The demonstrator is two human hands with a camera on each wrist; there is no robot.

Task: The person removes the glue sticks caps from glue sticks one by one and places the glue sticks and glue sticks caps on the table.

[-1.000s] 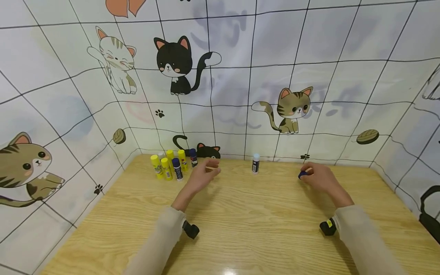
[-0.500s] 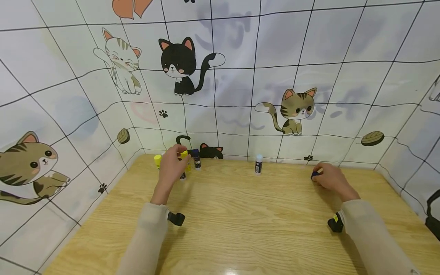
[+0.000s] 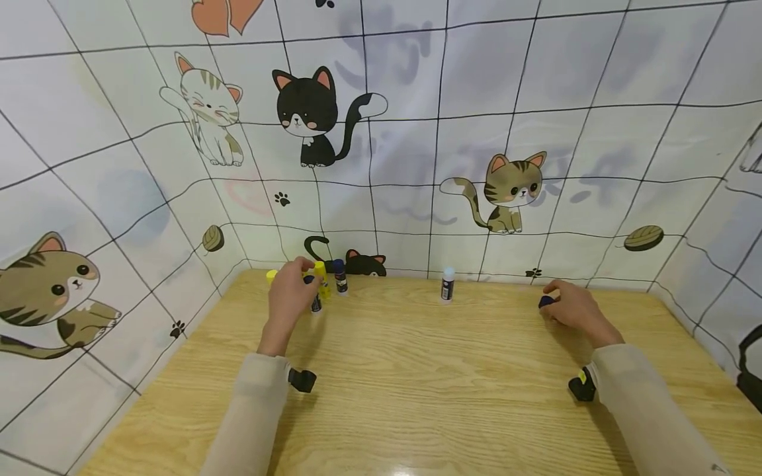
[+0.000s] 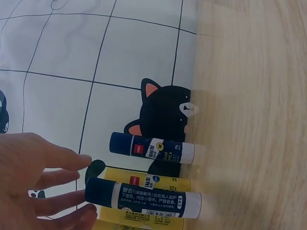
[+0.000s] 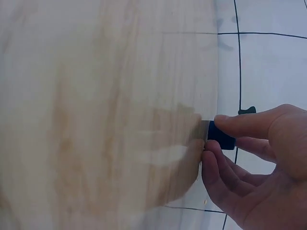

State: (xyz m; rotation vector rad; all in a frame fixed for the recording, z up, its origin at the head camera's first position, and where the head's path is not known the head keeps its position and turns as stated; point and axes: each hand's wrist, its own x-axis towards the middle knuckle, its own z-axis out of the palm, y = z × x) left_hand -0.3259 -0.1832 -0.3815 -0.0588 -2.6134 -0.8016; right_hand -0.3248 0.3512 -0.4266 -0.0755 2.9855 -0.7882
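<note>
My left hand [image 3: 288, 291] reaches over a group of glue sticks at the table's back left. In the left wrist view its thumb and fingers spread around the dark blue cap end of an upright glue stick [image 4: 148, 201], fingertips right at the cap. Beside that stand a yellow glue stick [image 3: 323, 284] and another dark blue one [image 3: 340, 277]. Other yellow sticks are mostly hidden behind the hand. On the right, my right hand [image 3: 570, 311] pinches a small dark blue cap [image 5: 223, 135] between thumb and fingers, low over the table near its back edge.
A glue stick with a light blue cap [image 3: 448, 285] stands alone at the back middle. Behind the wooden table [image 3: 417, 383] rises a wall covering [image 3: 405, 198] with cat drawings. A black strap-like object [image 3: 749, 370] shows at the far right.
My left hand has moved left, from beside the glue sticks to over them, then slightly lower. The right hand has shifted a little to the right, still pinching the dark blue cap.
</note>
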